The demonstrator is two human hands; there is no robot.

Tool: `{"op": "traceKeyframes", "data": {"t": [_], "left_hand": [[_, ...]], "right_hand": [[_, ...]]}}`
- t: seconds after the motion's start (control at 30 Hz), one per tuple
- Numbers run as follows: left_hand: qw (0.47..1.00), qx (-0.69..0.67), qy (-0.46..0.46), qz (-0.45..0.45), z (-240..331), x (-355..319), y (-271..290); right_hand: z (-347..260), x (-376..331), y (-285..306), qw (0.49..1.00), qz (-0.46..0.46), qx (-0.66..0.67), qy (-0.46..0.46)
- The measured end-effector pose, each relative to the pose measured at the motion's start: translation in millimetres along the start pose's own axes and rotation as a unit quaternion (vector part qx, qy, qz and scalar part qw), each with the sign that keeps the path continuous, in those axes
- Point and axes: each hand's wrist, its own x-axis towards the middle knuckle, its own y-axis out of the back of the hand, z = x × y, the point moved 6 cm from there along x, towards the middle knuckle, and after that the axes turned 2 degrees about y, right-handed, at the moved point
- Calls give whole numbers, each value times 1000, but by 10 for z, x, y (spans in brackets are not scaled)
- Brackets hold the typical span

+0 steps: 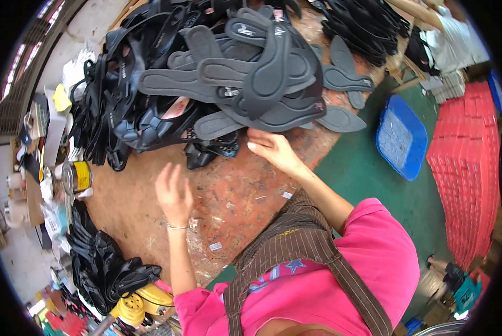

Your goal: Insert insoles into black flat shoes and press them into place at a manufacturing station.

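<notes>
two bare hands reach over a worn, reddish-brown counter (pixel 234 196) seen from above. the right hand (pixel 273 150) stretches to the near edge of a big heap of dark grey shoe insoles (pixel 251 78), fingertips touching or just under the lowest soles; its grip looks loosely curled, and whether it pinches a sole cannot be told. the left hand (pixel 174 193) hovers above bare counter with palm down and fingers spread, holding nothing, a thin bracelet at the wrist.

the insoles lie fanned and overlapping at the far middle of the counter, within arm's reach, likely so single pieces can be drawn from the edge. beside them, further left, sits a tangle of black sandal straps with bows (pixel 133 112). a second stack of black strap pieces (pixel 102 263) rests at the near left edge, next to a yellow tool (pixel 136 302).

containers: a round tin with a yellow label (pixel 77 176) lies on its side at the left, contents not visible. a blue plastic tub (pixel 402 137) sits on the green floor to the right, holding something pale and fine, too small to identify. stacks of red boxes (pixel 466 168) stand beyond it. another person in white (pixel 452 36) works at top right.
</notes>
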Motion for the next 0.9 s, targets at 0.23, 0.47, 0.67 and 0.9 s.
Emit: {"op": "traceKeyframes", "data": {"t": [0.23, 0.47, 0.67, 0.9], "left_hand": [[999, -36, 25, -26, 537, 260, -629], [996, 22, 59, 58, 931, 251, -544], [993, -71, 78, 57, 1196, 221, -672], [992, -112, 47, 32, 981, 394, -297]], "right_hand": [[-577, -252, 1221, 729, 135, -644, 191], [-560, 167, 1329, 597, 93, -740, 296], [-803, 174, 1282, 623, 106, -759, 155], [-617, 87, 1216, 925, -65, -374, -25]]}}
